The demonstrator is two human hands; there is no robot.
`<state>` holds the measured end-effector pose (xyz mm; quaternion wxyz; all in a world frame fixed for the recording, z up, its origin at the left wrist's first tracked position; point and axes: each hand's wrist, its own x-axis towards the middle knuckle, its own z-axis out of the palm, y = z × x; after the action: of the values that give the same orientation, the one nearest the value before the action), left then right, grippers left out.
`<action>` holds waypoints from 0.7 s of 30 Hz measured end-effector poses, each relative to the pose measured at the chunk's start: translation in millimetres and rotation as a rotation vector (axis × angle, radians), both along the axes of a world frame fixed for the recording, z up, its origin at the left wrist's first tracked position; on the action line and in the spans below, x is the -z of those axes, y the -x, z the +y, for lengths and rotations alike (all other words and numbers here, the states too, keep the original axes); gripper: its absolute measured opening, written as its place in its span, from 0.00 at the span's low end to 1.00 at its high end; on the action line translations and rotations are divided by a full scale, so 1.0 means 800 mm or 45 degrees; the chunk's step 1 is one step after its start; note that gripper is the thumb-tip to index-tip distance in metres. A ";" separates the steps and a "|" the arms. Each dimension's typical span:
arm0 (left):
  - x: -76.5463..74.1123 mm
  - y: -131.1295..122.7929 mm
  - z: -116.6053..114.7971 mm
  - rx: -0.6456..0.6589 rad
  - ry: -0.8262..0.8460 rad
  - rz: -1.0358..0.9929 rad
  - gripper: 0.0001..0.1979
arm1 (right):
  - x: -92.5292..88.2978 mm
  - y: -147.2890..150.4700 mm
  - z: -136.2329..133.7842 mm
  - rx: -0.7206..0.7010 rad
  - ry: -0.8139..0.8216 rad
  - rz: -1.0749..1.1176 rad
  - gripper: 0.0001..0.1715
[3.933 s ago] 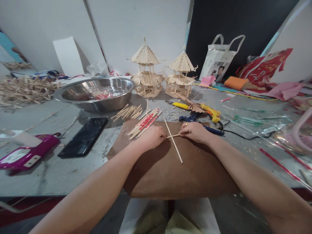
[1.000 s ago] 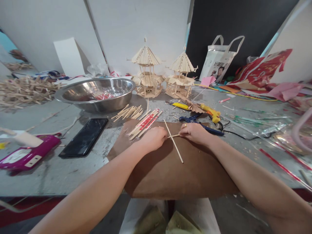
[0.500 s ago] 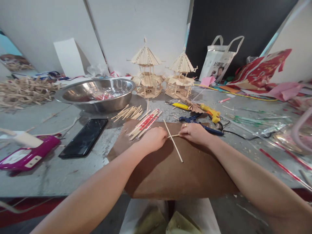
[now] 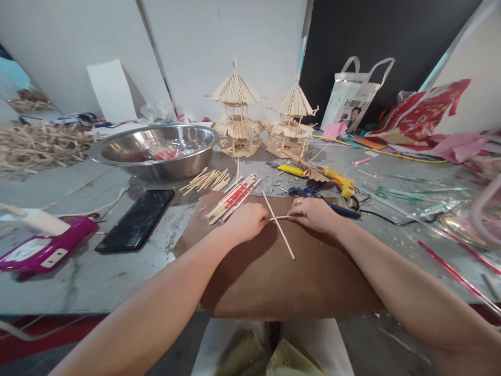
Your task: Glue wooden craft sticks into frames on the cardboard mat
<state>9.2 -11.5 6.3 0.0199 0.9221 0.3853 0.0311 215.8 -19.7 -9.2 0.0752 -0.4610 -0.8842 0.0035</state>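
Note:
Over the brown board [image 4: 289, 282], my left hand [image 4: 250, 222] and my right hand [image 4: 311, 213] pinch the two ends of a short wooden stick [image 4: 282, 217]. A longer wooden stick [image 4: 287, 244] crosses it at a slant, forming an X between my hands; neither hand is on its ends. Just left of my left hand lie chopsticks in red-printed wrappers [image 4: 236, 197]. Beyond my right hand rests a dark blue glue gun [image 4: 301, 192]. My fingertips partly hide the short stick's ends.
Two stick-built pagodas [image 4: 236, 128] stand at the back, near a steel basin [image 4: 156, 169]. Cut sticks [image 4: 209, 180] lie before the basin. A black phone [image 4: 135, 222] and a purple power strip [image 4: 58, 245] are on the left. A yellow utility knife [image 4: 290, 170] lies behind the glue gun.
Almost nothing differs. The whole view has shifted very slightly, while both hands keep the same hold on the short stick and the crossed sticks stay in place.

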 end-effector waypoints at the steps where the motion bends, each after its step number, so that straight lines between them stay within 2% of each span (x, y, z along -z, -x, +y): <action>1: 0.000 0.001 0.001 0.009 -0.001 -0.003 0.12 | 0.000 0.000 0.000 0.005 0.009 0.001 0.14; 6: 0.000 0.004 0.004 0.033 0.016 -0.042 0.12 | -0.004 0.001 -0.001 0.012 0.063 0.035 0.14; 16: 0.007 0.008 0.007 -0.042 0.003 -0.068 0.10 | -0.003 -0.001 0.001 0.117 0.108 0.059 0.14; 21: 0.008 0.008 0.008 -0.050 -0.012 -0.033 0.11 | -0.009 -0.001 -0.001 0.130 0.229 0.204 0.14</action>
<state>2.7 -4.8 -0.4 0.0199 0.9139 0.4028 0.0452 216.5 -20.2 -1.8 0.1040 -0.5086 -0.8468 0.1160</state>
